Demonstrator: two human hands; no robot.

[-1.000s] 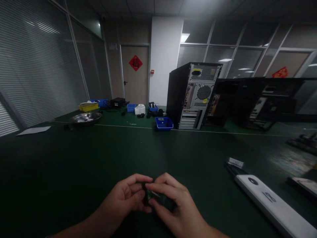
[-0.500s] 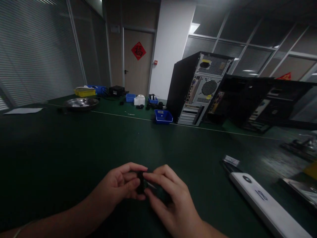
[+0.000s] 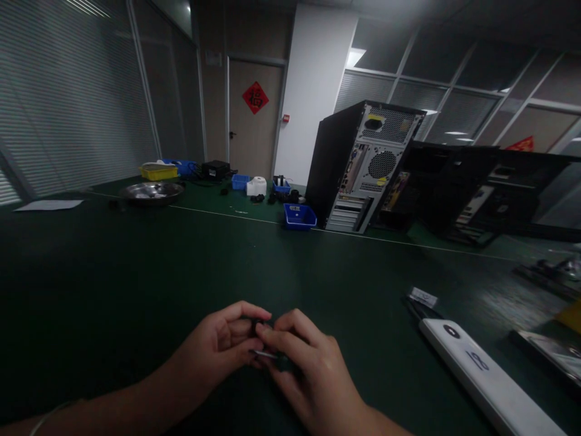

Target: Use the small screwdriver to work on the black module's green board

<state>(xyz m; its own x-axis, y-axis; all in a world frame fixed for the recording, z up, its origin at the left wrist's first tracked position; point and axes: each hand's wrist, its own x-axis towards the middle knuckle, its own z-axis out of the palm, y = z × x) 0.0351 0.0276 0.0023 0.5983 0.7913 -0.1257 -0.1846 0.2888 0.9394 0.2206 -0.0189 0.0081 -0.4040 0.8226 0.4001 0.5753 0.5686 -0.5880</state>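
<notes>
Metal shaft (image 3: 264,354) points left, long axis crosswise; right hand (image 3: 316,363) gripping it.

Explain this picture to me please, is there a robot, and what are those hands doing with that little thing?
There is no robot here, just one person's two bare hands. The camera sits on the person's head, so you look forward and down as they do.

The left hand pinches a small dark piece, mostly hidden by fingers. The right hand holds a thin metal rod beside it.

On the green table lies a long white bar at the right. Farther back are a shiny bowl, a blue tray and a tall computer case.
</notes>
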